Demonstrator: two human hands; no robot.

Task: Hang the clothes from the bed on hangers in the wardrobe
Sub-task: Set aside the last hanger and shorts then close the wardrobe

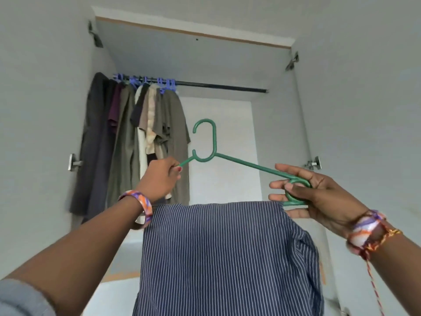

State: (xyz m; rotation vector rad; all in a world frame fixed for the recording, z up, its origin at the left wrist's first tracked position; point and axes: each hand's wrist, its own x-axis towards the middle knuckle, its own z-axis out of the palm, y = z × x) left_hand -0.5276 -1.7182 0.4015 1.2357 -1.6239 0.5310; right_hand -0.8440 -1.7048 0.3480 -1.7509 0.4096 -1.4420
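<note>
A green hanger (pixel 206 142) is held up in front of the open wardrobe (pixel 319 87), its hook upright and below the rail (pixel 218 86). The left hand (pixel 159 179) grips the hanger's left arm in a closed fist, only the tip of that arm showing beside the fingers. The right hand (pixel 319 195) holds the looped right end, thumb pressed on the loop and the other fingers fairly straight around it. A navy striped garment (pixel 223 258) is draped over the hanger's lower bar and hangs down toward the near edge of the view; the bar itself is hidden under the fold, so it is probably resting there rather than clipped. The right edge of the cloth bunches just below the right hand.

On the far left of the rail hang several clothes (pixel 136 137) in dark, olive, maroon and cream, on blue hangers (pixel 145 81) packed close together. The right part of the rail is bare. Each wrist carries a purple and orange bangle (pixel 139 206), and a red thread trails from the right wrist. Metal hinges (pixel 74 162) sit on the wardrobe's side walls.
</note>
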